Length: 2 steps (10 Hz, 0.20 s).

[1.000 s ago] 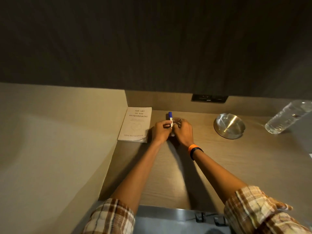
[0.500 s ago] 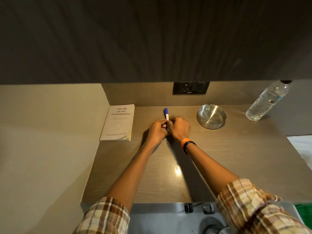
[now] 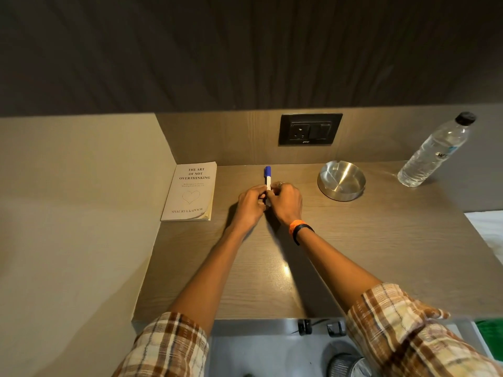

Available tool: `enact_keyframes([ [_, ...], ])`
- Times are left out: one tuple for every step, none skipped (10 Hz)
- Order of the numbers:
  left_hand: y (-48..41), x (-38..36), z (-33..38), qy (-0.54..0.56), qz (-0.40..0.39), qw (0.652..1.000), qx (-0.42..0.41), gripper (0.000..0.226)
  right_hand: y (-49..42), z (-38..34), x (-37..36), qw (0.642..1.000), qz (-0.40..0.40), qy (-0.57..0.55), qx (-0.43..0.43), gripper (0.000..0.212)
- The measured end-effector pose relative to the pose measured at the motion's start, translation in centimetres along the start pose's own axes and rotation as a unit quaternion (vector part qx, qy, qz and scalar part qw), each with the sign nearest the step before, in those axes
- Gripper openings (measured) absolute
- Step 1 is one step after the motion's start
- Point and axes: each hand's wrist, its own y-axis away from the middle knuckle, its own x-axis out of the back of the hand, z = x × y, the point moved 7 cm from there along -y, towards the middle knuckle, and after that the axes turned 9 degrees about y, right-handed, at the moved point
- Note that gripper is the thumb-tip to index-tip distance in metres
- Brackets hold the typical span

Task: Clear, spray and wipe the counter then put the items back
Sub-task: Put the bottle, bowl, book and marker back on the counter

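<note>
A white marker with a blue cap (image 3: 267, 176) lies lengthwise near the back of the brown wooden counter (image 3: 367, 248). My left hand (image 3: 250, 205) and my right hand (image 3: 285, 204) meet over its lower half, fingers closed on the barrel from both sides; only the cap end shows. A pale paperback book (image 3: 190, 191) lies flat in the back left corner. A steel ashtray (image 3: 341, 180) sits to the right of my hands. A clear water bottle (image 3: 435, 152) stands at the back right.
A black wall socket (image 3: 310, 129) is set in the back panel above the marker. A beige wall (image 3: 81, 213) borders the counter on the left. Below the counter's front edge a grey floor and a round metal bin (image 3: 348, 364) show.
The view has tilted down and pulled back, showing more of the counter and socket. Both hands stay clasped on the marker in the same spot.
</note>
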Motion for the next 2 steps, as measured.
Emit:
enact_keyframes([
  [1.2,0.6,0.6,-0.023,0.021,0.999,0.011,0.039,1.0,-0.5,0.9,1.000,0.013,0.001,0.020,0.018],
  [3.0,0.6,1.6,-0.076,0.052,0.995,-0.030,0.050,3.2,0.5,2.1,0.997,0.033,0.048,0.046,0.029],
])
